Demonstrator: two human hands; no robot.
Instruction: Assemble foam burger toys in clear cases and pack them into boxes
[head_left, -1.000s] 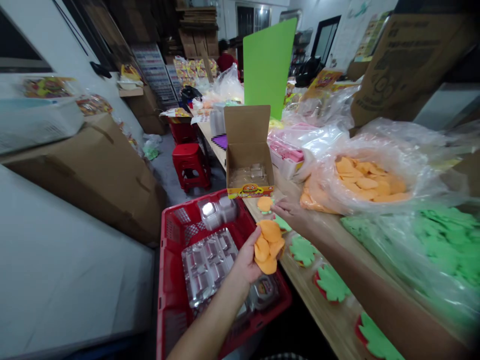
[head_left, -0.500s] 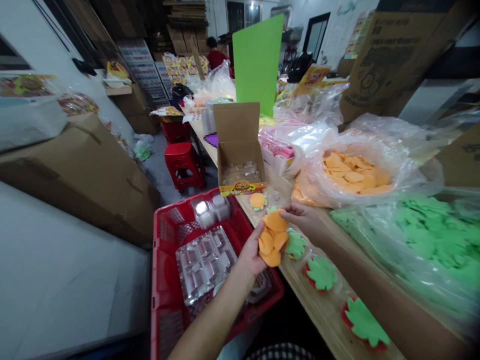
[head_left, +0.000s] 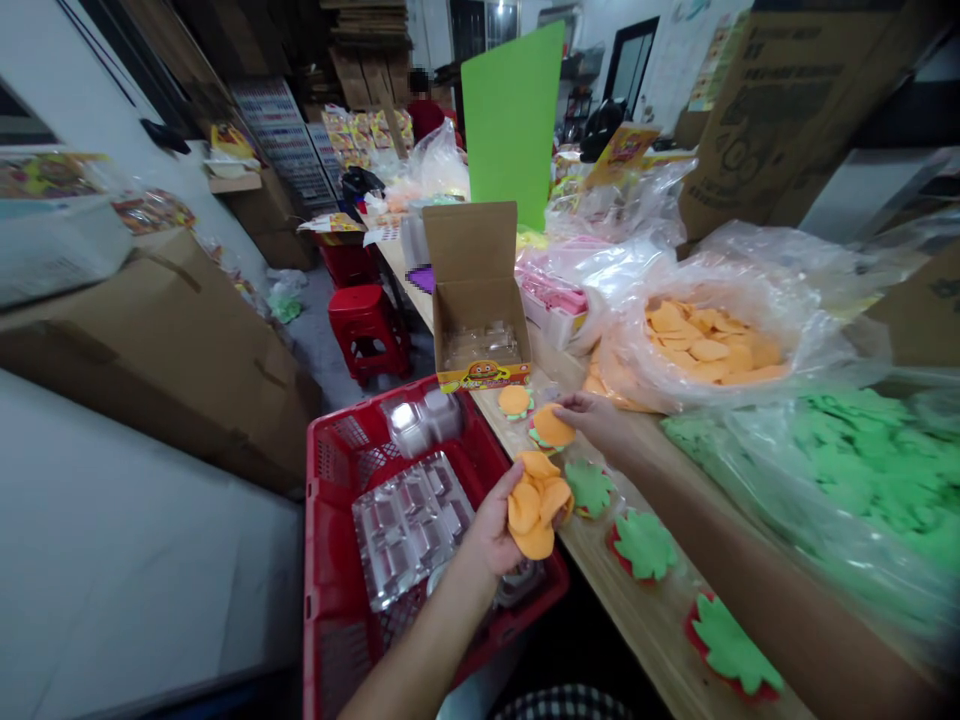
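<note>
On the long wooden table (head_left: 637, 640), seen in the head view, the two hands are apart and do not touch each other. The left hand (head_left: 487, 530) is cupped around a pile of soft orange discs (head_left: 534, 518) and holds them in the air, over the corner of a red plastic crate (head_left: 495, 440). The right hand (head_left: 596, 420) is a little open, and its fingers (head_left: 568, 402) are right at the edge of a single orange disc (head_left: 553, 427), which lies on a scalloped green piece. Just beside it, another orange disc (head_left: 514, 401) also lies on green, so two pieces already carry orange. Further along the table, three scalloped green pieces (head_left: 643, 545) have no orange on them, and at least two of these sit on red rounds. Many orange discs remain in a clear plastic bag (head_left: 712, 375), and many green pieces remain in another bag (head_left: 862, 480). In the crate lie clear blister trays (head_left: 411, 530), and an open cardboard box (head_left: 476, 300) stands on the table with clear trays inside.
</note>
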